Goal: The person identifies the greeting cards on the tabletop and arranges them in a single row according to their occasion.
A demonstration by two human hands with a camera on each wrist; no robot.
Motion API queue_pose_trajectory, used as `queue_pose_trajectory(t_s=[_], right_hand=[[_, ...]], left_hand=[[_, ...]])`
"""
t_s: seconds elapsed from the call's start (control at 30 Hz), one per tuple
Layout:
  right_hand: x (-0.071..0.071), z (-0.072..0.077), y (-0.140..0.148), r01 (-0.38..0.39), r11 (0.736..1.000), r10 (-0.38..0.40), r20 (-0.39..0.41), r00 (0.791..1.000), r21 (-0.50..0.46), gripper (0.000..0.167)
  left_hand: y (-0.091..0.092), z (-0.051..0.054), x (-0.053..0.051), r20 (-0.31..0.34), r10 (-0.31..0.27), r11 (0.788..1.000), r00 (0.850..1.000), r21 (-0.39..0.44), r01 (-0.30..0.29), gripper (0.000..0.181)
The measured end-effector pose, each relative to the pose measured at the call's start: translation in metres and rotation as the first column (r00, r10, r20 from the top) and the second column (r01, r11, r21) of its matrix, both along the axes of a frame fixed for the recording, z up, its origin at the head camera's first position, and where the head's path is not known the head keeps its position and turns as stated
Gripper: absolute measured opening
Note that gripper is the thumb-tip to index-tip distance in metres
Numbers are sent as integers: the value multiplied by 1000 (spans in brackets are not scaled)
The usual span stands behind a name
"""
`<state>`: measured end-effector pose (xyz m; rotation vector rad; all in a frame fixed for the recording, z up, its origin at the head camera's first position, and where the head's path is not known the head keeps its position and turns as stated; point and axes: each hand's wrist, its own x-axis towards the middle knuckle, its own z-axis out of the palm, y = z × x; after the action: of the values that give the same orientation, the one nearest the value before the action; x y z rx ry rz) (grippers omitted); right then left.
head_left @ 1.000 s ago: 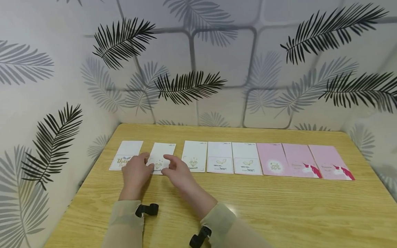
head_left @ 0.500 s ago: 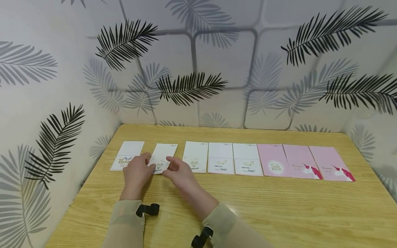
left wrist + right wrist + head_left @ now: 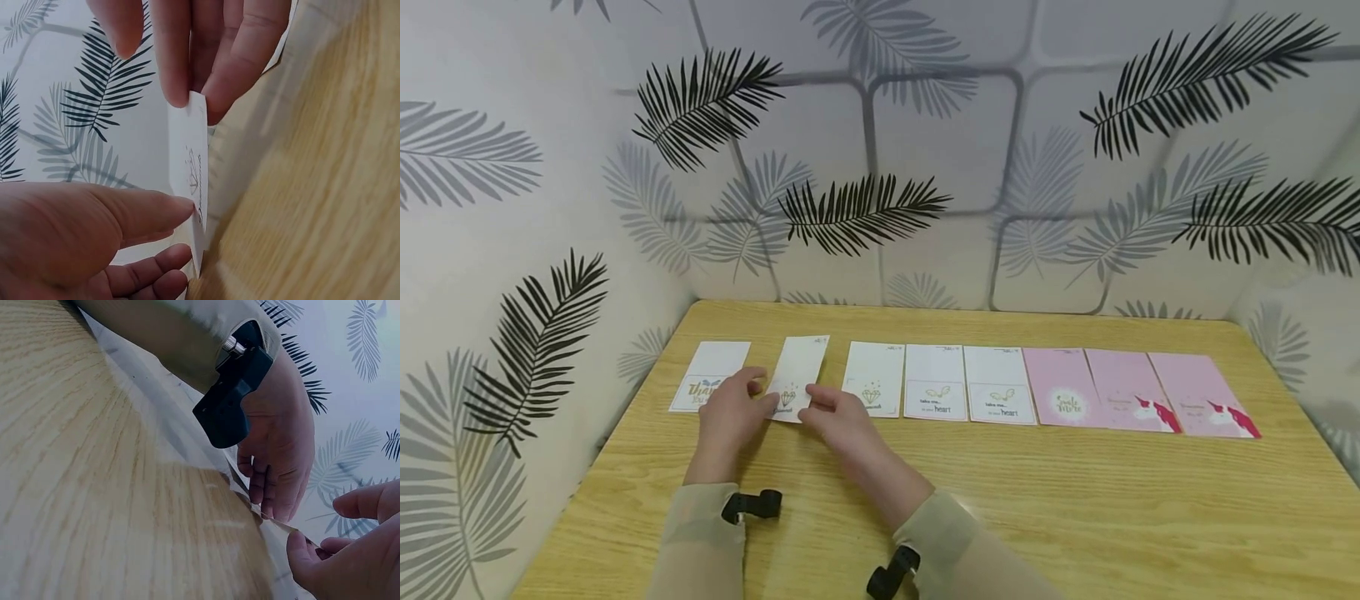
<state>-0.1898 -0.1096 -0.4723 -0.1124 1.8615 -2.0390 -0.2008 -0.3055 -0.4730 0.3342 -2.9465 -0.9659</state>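
A white card with a gold diamond print (image 3: 796,371) is lifted at a tilt off the table, held by both hands. My left hand (image 3: 733,417) pinches its left edge between thumb and fingers; in the left wrist view the thumb (image 3: 156,212) lies on the printed face. On the opposite edge, my right hand (image 3: 841,423) pinches the card between thumb and fingers, also visible at the top of the left wrist view. Partly behind the left hand lies a white card with "Thank you" lettering (image 3: 717,360). To the right lies a second diamond card (image 3: 874,375).
Along the row to the right lie two white wing-print cards (image 3: 934,367), (image 3: 997,371), a pink "Smile More" card (image 3: 1052,367) and two pink unicorn cards (image 3: 1120,375), (image 3: 1191,375). The wooden table (image 3: 1075,508) meets a leaf-patterned wall (image 3: 925,150) behind.
The diamond card has tilted up off the table, its far end rising. The right hand has closed on its right edge, where before its fingers were apart from it.
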Motion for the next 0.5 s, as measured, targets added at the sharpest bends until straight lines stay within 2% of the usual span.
queue_pose_trajectory(t_s=[0.27,0.5], right_hand=[[-2,13,8,0,1000,0,19,1000,3,50],[-5,17,13,2,1000,-2,10,1000,21,49]], left_hand=[[-3,7,0,-63,33,995,997,100,-26,48],[4,20,3,-100,59,995,993,86,-50,46]])
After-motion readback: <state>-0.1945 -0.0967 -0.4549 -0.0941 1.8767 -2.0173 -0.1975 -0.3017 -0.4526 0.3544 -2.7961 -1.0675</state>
